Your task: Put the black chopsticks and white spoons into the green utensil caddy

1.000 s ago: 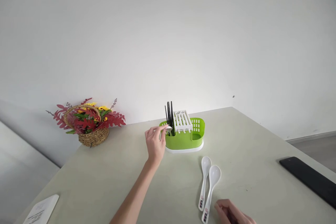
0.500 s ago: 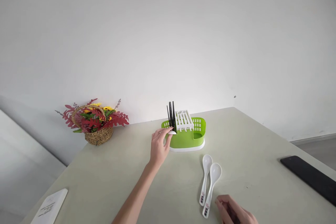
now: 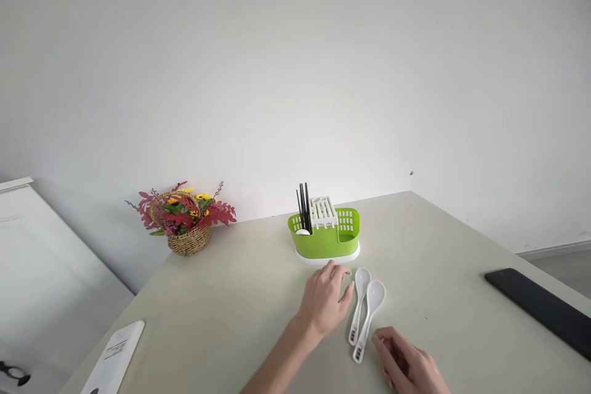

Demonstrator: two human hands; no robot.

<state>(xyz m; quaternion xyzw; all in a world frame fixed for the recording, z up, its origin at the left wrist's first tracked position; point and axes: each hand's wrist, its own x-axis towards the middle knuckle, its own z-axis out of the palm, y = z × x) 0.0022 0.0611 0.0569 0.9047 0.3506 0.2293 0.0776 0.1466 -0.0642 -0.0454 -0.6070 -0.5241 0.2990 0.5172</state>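
Pulling back from the green caddy (image 3: 325, 240), where a white spoon (bowl just showing) now stands beside the black chopsticks (image 3: 303, 208), your left hand (image 3: 325, 305) hovers, grip spread and empty, beside two spoons (image 3: 364, 308) lying on the worktop (image 3: 231, 295), while your right hand (image 3: 409, 364) rests loosely curled, holding nothing.

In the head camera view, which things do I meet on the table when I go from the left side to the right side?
White flat card with printed lines → woven straw basket of red and yellow flowers → left hand → two white plastic spoons → right hand → flat black rectangular device.
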